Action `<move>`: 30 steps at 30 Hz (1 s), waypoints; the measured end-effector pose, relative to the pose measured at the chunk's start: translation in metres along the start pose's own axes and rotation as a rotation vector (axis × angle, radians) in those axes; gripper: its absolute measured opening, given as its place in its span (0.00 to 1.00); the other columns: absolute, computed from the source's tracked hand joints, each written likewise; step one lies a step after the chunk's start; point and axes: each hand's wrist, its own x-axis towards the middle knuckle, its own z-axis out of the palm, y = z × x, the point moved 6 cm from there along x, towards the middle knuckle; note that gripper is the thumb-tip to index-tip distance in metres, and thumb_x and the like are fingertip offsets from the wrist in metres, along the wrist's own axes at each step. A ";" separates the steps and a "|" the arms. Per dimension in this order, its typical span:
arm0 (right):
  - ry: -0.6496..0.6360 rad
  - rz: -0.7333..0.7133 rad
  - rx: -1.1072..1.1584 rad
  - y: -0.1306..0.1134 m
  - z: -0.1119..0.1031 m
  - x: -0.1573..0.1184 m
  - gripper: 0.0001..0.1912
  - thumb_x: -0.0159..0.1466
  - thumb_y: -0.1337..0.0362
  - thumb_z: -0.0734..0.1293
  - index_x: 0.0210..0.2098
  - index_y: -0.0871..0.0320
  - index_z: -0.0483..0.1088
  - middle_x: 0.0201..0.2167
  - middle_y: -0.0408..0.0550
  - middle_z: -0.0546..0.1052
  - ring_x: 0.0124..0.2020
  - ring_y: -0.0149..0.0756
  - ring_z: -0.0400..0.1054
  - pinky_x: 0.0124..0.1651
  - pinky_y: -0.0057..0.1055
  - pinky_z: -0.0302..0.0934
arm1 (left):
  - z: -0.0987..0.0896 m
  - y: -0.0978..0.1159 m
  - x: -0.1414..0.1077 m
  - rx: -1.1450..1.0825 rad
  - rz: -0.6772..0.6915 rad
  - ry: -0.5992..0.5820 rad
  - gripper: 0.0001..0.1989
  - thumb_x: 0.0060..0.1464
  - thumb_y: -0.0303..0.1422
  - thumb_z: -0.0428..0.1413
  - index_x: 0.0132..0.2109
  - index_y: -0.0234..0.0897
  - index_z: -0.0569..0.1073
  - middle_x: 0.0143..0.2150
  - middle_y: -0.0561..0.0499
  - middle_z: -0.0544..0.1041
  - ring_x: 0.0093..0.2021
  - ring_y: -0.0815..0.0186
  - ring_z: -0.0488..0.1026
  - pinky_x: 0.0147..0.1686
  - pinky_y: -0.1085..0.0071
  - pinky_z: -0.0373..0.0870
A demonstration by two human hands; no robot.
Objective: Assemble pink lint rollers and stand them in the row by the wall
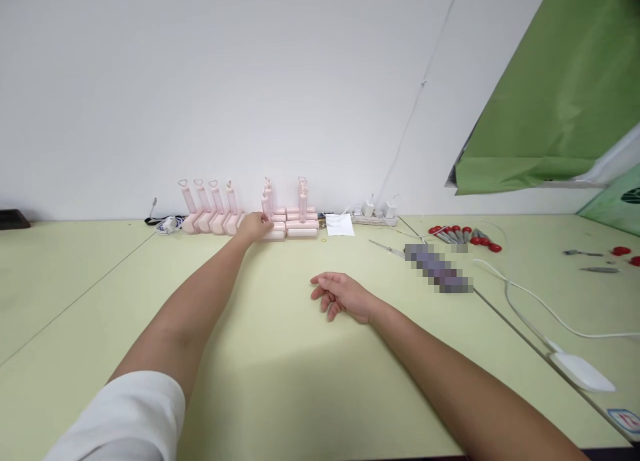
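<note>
My left hand (256,227) reaches to the back of the table, its fingers closed on a pink lint roller (275,233) at the left end of a stack. Its fingertips are partly hidden. Beside it lies another pink roller head (303,232), with clear handles (303,207) standing up behind. Left of that hand is a row of several pink rollers (203,217), handles upright and topped with heart-shaped loops. My right hand (345,295) is held over the middle of the table, fingers loosely curled and apart, holding nothing.
A white paper (340,224) and a power strip (375,219) with plugs lie by the wall. Several red-ended tools (465,234) are at the right, near a blurred-out item (437,267). A white cable (545,307) and white flat device (583,371) lie front right. Coiled cable (169,225) sits back left.
</note>
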 end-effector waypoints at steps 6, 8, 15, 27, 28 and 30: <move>0.022 -0.006 -0.058 0.001 -0.001 -0.001 0.13 0.65 0.59 0.67 0.46 0.59 0.70 0.35 0.48 0.76 0.23 0.28 0.68 0.19 0.27 0.70 | -0.001 -0.001 -0.001 -0.032 0.019 0.006 0.20 0.50 0.46 0.58 0.44 0.37 0.78 0.43 0.43 0.81 0.43 0.55 0.76 0.37 0.69 0.67; 0.028 -0.004 -0.071 0.001 0.000 -0.003 0.13 0.65 0.59 0.67 0.46 0.59 0.70 0.36 0.48 0.76 0.24 0.28 0.68 0.19 0.27 0.69 | -0.009 -0.006 -0.002 -0.049 0.006 0.002 0.23 0.52 0.51 0.55 0.42 0.37 0.79 0.40 0.44 0.81 0.42 0.55 0.76 0.37 0.69 0.67; 0.053 0.010 -0.107 -0.004 0.004 -0.007 0.11 0.66 0.61 0.65 0.46 0.59 0.70 0.36 0.48 0.75 0.24 0.27 0.68 0.19 0.26 0.69 | -0.070 -0.051 0.000 0.014 -0.193 0.275 0.27 0.58 0.49 0.48 0.55 0.37 0.75 0.60 0.36 0.68 0.59 0.43 0.65 0.52 0.54 0.65; 0.035 -0.004 -0.114 -0.001 0.004 -0.005 0.14 0.63 0.59 0.68 0.46 0.58 0.70 0.36 0.48 0.75 0.25 0.28 0.68 0.19 0.26 0.68 | -0.057 -0.075 0.037 0.043 -0.356 0.190 0.33 0.51 0.51 0.55 0.61 0.40 0.72 0.63 0.34 0.63 0.61 0.40 0.63 0.56 0.49 0.64; 0.034 -0.003 -0.113 -0.001 0.004 -0.005 0.14 0.63 0.59 0.68 0.47 0.58 0.70 0.37 0.48 0.75 0.25 0.28 0.68 0.19 0.26 0.68 | -0.055 -0.076 0.038 0.047 -0.362 0.178 0.33 0.51 0.51 0.55 0.61 0.40 0.71 0.63 0.34 0.63 0.60 0.40 0.64 0.55 0.49 0.64; 0.032 -0.002 -0.107 0.000 0.004 -0.005 0.14 0.64 0.59 0.67 0.47 0.58 0.70 0.37 0.48 0.75 0.25 0.28 0.69 0.19 0.26 0.69 | -0.050 -0.080 0.040 0.060 -0.374 0.158 0.33 0.52 0.51 0.54 0.61 0.40 0.72 0.63 0.33 0.64 0.59 0.40 0.66 0.54 0.48 0.65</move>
